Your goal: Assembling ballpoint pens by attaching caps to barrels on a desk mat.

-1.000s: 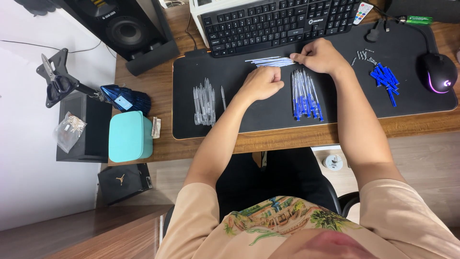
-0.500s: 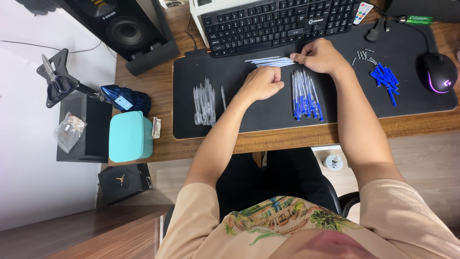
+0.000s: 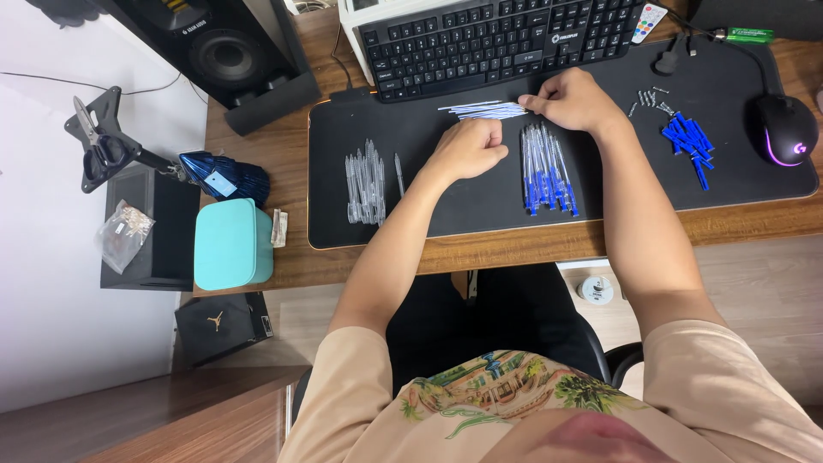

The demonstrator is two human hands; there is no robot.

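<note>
Hands over pen parts on the black desk mat (image 3: 446, 214), counter crowded.
Right hand (image 3: 573, 100) pinched one end of a thin bundle of pen refills (image 3: 484, 109), grip narrow, fingers closed on it; bundle lay at 12 o'clock on the mat, just below the keyboard (image 3: 506, 39). Left hand (image 3: 470, 147) sat curled in a loose fist just below the bundle; couldn't tell if it held anything. Assembled blue pens (image 3: 545, 167) lay in a row just at 3 o'clock of the left hand. Clear pen barrels (image 3: 363, 180) at 9 o'clock, well apart. Blue caps (image 3: 688, 141) piled at 3 o'clock near the mouse (image 3: 784, 129).
</note>
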